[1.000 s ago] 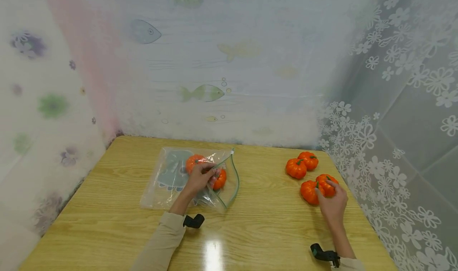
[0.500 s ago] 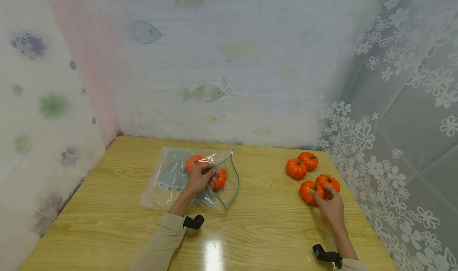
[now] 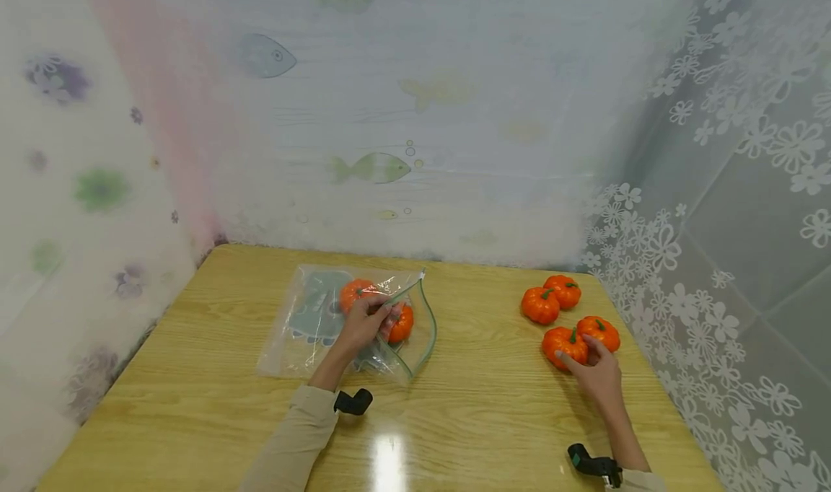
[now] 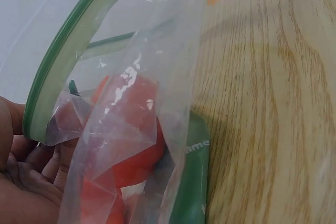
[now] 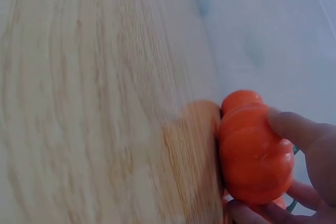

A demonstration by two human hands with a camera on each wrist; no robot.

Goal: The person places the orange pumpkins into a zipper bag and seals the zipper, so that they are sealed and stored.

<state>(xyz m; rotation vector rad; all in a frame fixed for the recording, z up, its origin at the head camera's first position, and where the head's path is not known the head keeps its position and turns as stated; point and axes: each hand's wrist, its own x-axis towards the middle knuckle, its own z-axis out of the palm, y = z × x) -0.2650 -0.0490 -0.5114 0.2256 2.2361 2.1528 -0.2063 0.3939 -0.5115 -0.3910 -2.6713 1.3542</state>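
A clear zip bag [image 3: 279,348] with a green seal lies on the table, its mouth facing right. My left hand [image 3: 361,324] pinches the upper edge of the mouth, lifting it. Two orange toy pumpkins are inside, one pumpkin [image 3: 357,291] deeper and another pumpkin [image 3: 401,324] by the mouth. In the left wrist view the green seal [image 4: 58,56] rises from between the fingers. At the right, my right hand [image 3: 599,376] grips a front pumpkin [image 3: 562,345], thumb on its near side and fingers on its far right side. The right wrist view shows that pumpkin [image 5: 254,156] between thumb and fingers.
Right behind the gripped pumpkin sits another pumpkin [image 3: 602,331]. Farther back are two more, a pumpkin [image 3: 540,305] and a pumpkin [image 3: 563,291]. The wooden table [image 3: 474,405] meets patterned curtains at its back and sides.
My right hand has shifted left from the rear right pumpkin to the front left one, its fingers now around it. My left hand still holds the bag's edge.
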